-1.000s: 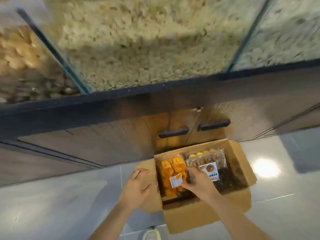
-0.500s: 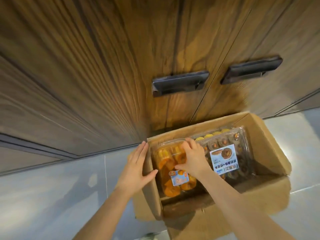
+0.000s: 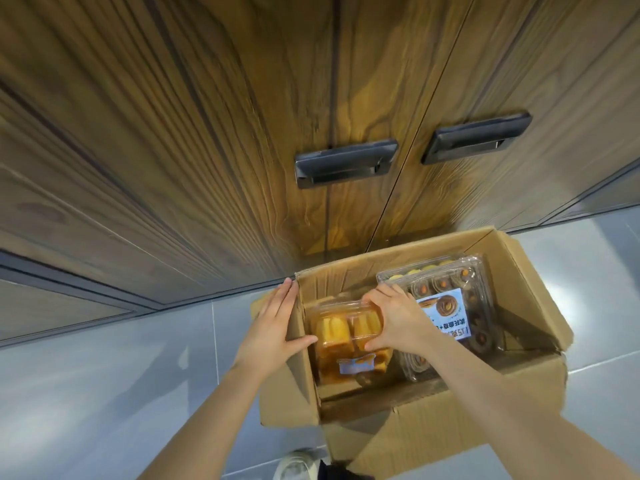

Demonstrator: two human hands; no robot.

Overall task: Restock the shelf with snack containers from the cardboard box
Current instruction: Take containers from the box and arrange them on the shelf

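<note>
Head view: right hand (image 3: 394,318) has its fingers (image 3: 372,299) curled over the clear orange-snack container (image 3: 341,336), low in the cardboard box (image 3: 433,420) — left hand (image 3: 277,327), fingers flat, braces the flap. Best lifted straight up, level, clear of the neighbouring labelled tray (image 3: 453,306).

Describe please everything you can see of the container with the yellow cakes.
The yellow-cake container is a clear plastic clamshell holding golden cakes, with a small blue label near its front end. It lies in the left part of the cardboard box, beside a larger clear tray. The right hand grips its right side; the left hand's thumb touches its left edge.
</note>
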